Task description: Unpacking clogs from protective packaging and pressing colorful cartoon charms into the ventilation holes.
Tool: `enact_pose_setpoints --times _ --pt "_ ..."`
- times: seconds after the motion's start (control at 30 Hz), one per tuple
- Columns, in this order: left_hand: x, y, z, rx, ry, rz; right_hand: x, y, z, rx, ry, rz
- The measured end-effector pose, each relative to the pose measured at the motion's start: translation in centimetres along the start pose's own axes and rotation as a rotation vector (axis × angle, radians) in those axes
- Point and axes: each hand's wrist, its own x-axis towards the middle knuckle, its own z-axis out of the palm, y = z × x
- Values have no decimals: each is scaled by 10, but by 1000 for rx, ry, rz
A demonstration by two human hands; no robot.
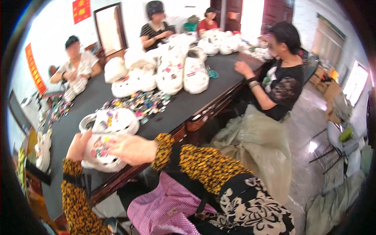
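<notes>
A white clog with colourful shoe charms on its top is at the table's near edge, right in front of me. My left hand holds it by its left side, thumb up along the rim. My right hand lies across its top from the right, fingers stretched out and fingertips at the charms; whether they pinch a charm is hidden. Just beyond stands a second white clog with charms on it and its heel strap at the left. Loose charms of many colours are heaped behind it.
Several white clogs are piled farther back on the dark table. Another clog sits at the far left. Several people work around the table, one person close on the right. A large pale sack stands beside me at the right.
</notes>
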Motion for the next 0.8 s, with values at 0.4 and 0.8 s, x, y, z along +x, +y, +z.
enact_pose_setpoints --times 0.4,0.8 --pt "8 -28 -18 1241 170 534 -3 -5 1 24 -13 70" --pt "-49 -17 16 838 536 784 -11 -2 10 43 60 78"
